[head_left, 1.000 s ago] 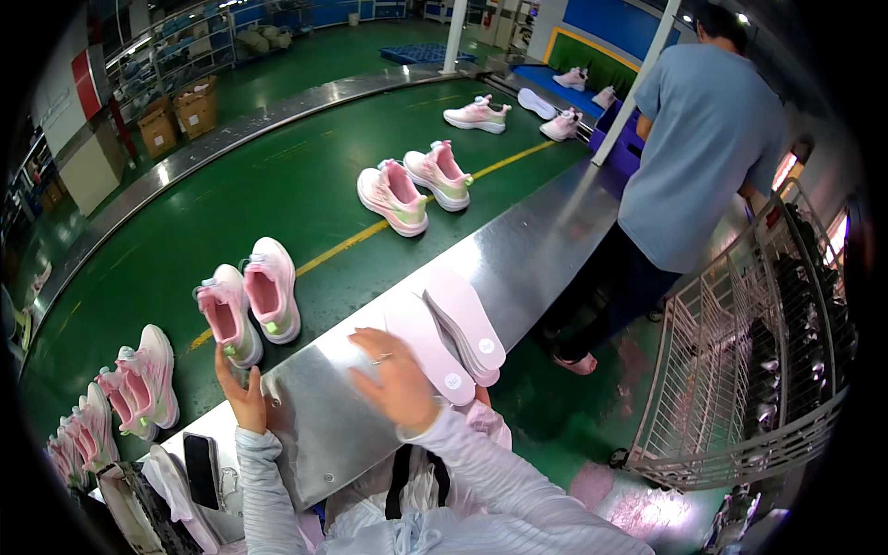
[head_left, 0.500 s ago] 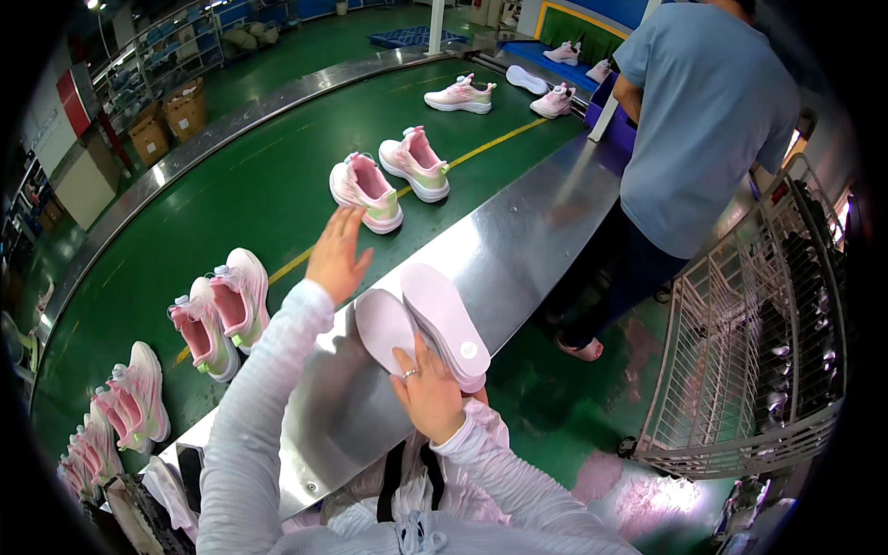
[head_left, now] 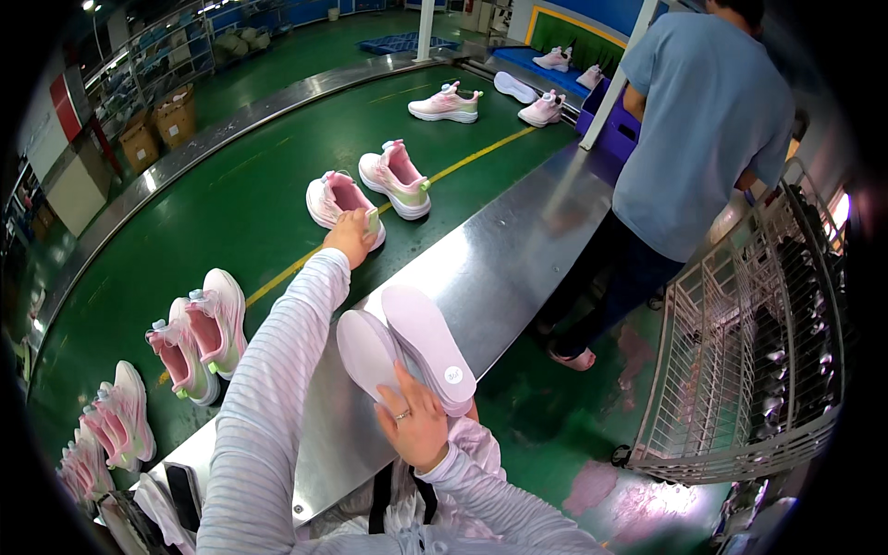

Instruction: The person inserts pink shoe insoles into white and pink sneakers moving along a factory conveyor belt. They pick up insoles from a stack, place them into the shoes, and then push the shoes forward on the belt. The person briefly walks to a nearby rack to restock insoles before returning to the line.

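Observation:
Stretched out to the far side, my left hand is closed at the heel of a pink and white sneaker. Its fingertips are partly hidden by the shoe. The matching sneaker stands just to the right, apart from my hand. Nearer me, my right hand lies with fingers spread over the lower ends of two side-by-side stacks of pale pink insoles. The left stack is partly under my fingers. On the right stack, the top insole bears a round white sticker. Both rest on a metal ledge.
A green conveyor belt with a yellow line carries several more sneakers. A dark phone lies at lower left. To the right, a person in blue stands beside a wire cart. A purple bin is beyond.
My left hand has moved from above the belt onto the sneaker's heel. My right hand remains on the insoles; the view has shifted slightly.

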The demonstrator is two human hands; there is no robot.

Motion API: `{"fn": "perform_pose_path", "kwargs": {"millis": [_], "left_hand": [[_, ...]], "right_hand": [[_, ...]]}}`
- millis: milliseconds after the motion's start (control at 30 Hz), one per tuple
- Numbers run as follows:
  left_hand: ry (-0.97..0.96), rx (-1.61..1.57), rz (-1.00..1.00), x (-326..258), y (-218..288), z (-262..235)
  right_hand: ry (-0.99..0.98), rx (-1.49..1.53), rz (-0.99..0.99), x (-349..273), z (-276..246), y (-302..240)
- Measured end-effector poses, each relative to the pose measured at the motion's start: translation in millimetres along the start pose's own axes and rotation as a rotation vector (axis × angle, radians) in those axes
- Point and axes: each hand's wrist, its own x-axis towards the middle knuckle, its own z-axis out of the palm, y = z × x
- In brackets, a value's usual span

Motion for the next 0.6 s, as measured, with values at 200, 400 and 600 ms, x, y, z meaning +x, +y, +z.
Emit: {"fn": "perform_pose_path", "kwargs": {"millis": [200,400,600], "left_hand": [[-0.188,0.155,-0.040,-22.0,-6.0,-37.5],[-0.191,0.143,-0.064,-100.9,-30.7,-72.8],[-0.291,0.045,0.100,-147.2,-31.6,-105.7]], "right_hand": [[0.077,0.057,0.022,-2.3,6.7,3.7],[-0.278,-0.055,0.073,7.6,-16.2,-2.7],[-0.439,-0.295,0.050,24.1,-35.6,-3.7]]}}
